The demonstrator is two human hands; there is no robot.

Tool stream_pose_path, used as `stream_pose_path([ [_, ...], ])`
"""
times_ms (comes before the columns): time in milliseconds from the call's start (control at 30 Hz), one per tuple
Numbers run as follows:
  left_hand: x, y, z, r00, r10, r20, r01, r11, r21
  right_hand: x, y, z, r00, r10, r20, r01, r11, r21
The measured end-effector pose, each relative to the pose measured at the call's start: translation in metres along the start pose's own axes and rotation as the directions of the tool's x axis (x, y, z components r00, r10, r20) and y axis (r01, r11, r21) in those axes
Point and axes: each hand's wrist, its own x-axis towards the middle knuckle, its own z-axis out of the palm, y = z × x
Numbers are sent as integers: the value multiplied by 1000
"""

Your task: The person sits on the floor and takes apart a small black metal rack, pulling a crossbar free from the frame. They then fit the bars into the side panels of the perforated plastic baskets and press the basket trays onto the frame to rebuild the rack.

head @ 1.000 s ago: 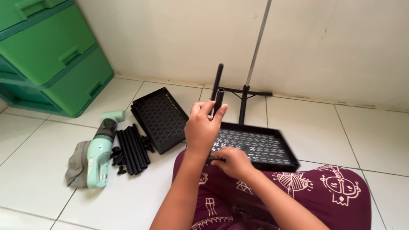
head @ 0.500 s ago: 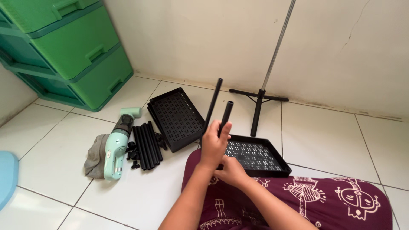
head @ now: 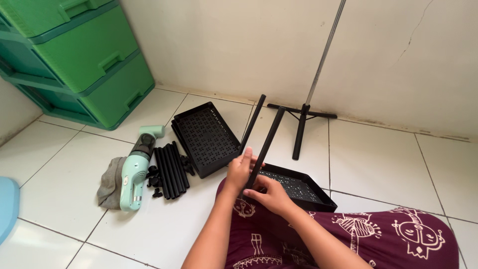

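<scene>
2 black tubes rise at a slant from the near left corner of a black perforated tray (head: 298,187) that rests on the white tiled floor just ahead of the person's lap; the nearer tube (head: 266,144) is gripped low down by both hands, while the farther tube (head: 251,124) leans up behind it, and it is hard to tell whether either hand touches that one. The left hand (head: 239,169) is wrapped around the nearer tube from the left side, fingers closed on it, and the right hand (head: 271,194) is clasped around its base, just above the tray's rim, thumb pressed to the tube. Left of the tray lie flat, stacked trays (head: 206,137) of the same black mesh, touching or nearly touching a bundle of spare black tubes (head: 169,169) with small black connectors scattered beside them. Further left sits a mint-green handheld vacuum (head: 135,172) resting partly on a grey cloth (head: 107,184). Behind, against the wall, stands a black tripod base with a thin metal pole (head: 318,74), and green plastic drawers (head: 84,60) fill the far left corner
</scene>
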Motion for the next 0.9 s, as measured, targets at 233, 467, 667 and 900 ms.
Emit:
stream_pose_path([
  [233,21,-27,-4,970,198,-144,-151,947,283,8,-6,1,977,184,-104,-149,949,279],
  [467,9,-35,-4,986,159,-52,-143,962,234,14,-8,0,968,200,-154,-69,798,599],
  [667,10,-34,-3,984,174,-33,-159,949,271,8,2,-6,990,140,-28,-81,711,699],
  [900,6,-30,-3,984,178,-7,-167,935,312,13,20,1,987,135,-83,-35,695,718],
])
